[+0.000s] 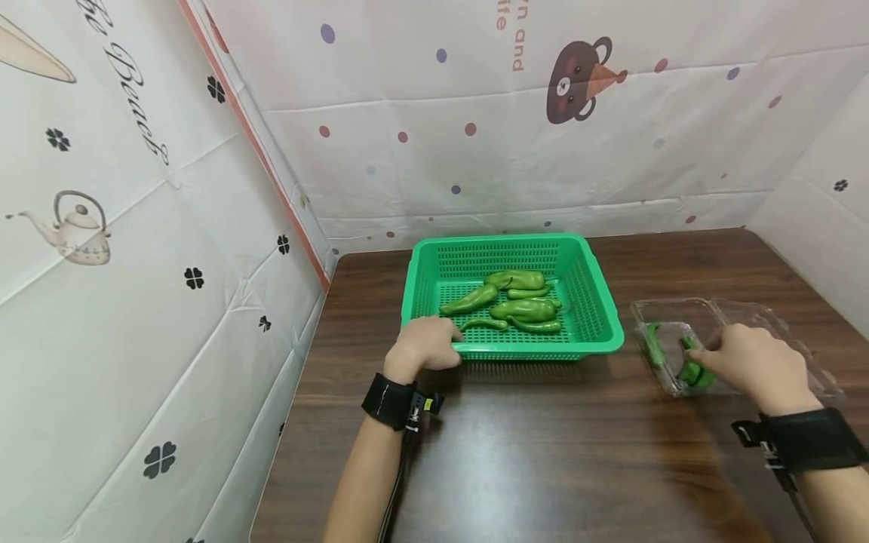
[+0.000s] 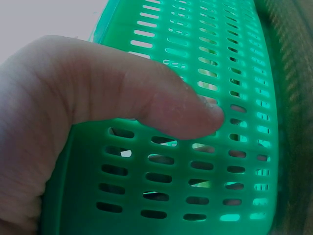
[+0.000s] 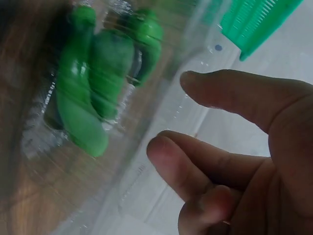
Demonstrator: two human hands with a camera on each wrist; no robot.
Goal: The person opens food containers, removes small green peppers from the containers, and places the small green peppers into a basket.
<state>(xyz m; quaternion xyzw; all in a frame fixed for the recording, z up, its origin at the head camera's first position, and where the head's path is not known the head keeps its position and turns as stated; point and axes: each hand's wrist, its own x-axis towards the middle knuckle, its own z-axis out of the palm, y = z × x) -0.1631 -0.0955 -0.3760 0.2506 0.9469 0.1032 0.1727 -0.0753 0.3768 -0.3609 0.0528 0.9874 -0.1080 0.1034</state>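
Dark wood-grain laminate forms the table (image 1: 543,452), which is walled on three sides by creased white sheeting (image 1: 170,302) printed with dots, black clovers, a teapot and a brown bear; slanted script reading "Beach" is seen on the left panel, and "and" in orange at the far top.

At the middle of the table a green plastic basket (image 1: 591,302) is set, rectangular, with slotted walls and a rolled rim. Several green peppers (image 1: 523,309), glossy, long and tapered, are laid on its perforated floor. The near-left corner of the basket is held by the left hand (image 1: 424,343): in the left wrist view the thumb (image 2: 171,107) is seen pressed flat along the slotted outer wall (image 2: 195,171), the other fingers being hidden.

To the right, well apart from the basket, a clear plastic clamshell tray (image 1: 668,313) is placed, thin and shiny with crinkled ribbing, its lid folded open to the right. Green peppers (image 3: 93,88) are held inside it, blurred in the right wrist view. The right hand (image 1: 753,362) is laid over the tray; its fingers (image 3: 195,161) are seen loosely bent and parted, gripping nothing there, with a pepper (image 1: 692,372) just beside the fingertips.
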